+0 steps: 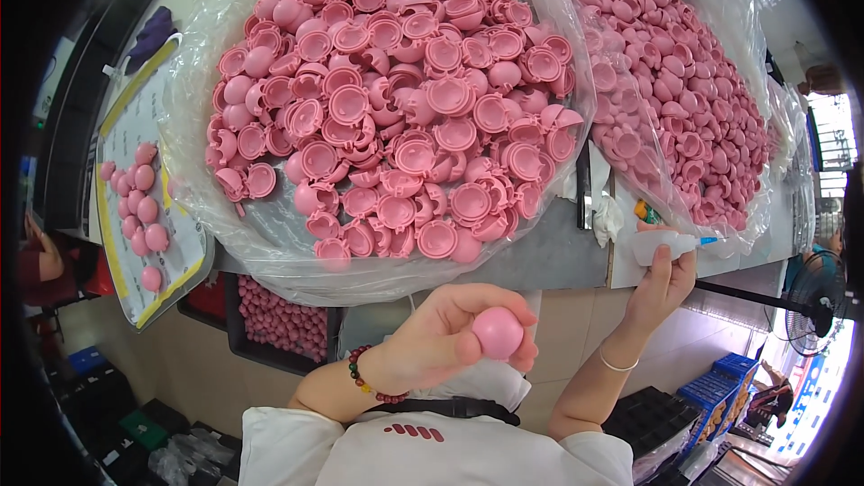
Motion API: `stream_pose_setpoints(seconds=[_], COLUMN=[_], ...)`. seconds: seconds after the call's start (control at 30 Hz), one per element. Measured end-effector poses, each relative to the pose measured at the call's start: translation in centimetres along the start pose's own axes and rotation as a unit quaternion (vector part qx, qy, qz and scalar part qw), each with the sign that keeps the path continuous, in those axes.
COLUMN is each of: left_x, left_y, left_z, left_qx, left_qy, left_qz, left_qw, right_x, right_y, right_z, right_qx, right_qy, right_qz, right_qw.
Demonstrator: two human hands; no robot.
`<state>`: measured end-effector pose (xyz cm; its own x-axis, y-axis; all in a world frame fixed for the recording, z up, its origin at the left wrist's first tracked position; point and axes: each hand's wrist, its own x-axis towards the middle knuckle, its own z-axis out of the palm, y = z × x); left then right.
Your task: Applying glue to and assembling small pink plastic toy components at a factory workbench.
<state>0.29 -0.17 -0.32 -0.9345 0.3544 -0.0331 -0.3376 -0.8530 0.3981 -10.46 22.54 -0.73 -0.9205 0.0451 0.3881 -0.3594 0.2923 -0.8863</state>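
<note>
In my left hand (441,331) is a smooth pink ball (498,333), with the fingers curled round it in front of my chest. My right hand (661,286) grips a translucent white squeeze bottle (650,247) at the table's front edge, below the right-hand bag. The bottle lies sideways, its thin blue tip (708,240) pointing right and apart from the ball. Beyond my left hand, a large pile of pink plastic half-shells (396,117) fills an opened clear plastic bag (297,281). More pink half-shells (670,81) fill a second bag at the right.
A yellow-edged tray (171,274) at the left carries several pink balls (144,207). Below the table, a black crate (236,342) holds many small pink pieces. A crumpled white tissue (607,219) lies between the bags. A fan (814,292) stands at the far right.
</note>
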Motion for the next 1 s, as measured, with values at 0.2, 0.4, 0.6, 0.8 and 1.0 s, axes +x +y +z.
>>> stream_pose_setpoints(seconds=[0.2, 0.4, 0.6, 0.8, 1.0], left_x=[-0.5, -1.0, -0.2, -0.3, -0.4], left_y=[0.1, 0.7, 0.9, 0.4, -0.1], left_z=[-0.2, 0.8, -0.9, -0.9, -0.4], left_qx=[-0.033, 0.16, 0.364, 0.321, 0.312], left_qy=[-0.008, 0.073, -0.026, 0.021, 0.056], left_qz=[-0.002, 0.116, 0.276, 0.258, 0.257], left_qw=[0.999, 0.978, 0.889, 0.911, 0.913], right_x=[-0.2, 0.4, 0.2, -1.5, -2.0], right_y=[-0.4, -0.1, -0.4, -3.6, -4.0], right_z=[0.4, 0.4, 1.7, 4.4, 4.2], right_qx=[0.016, -0.089, -0.133, -0.33, -0.316], right_qy=[-0.008, 0.009, 0.117, 0.005, -0.059], right_qz=[0.005, 0.013, -0.091, -0.228, -0.104], right_qw=[1.0, 0.996, 0.98, 0.916, 0.941])
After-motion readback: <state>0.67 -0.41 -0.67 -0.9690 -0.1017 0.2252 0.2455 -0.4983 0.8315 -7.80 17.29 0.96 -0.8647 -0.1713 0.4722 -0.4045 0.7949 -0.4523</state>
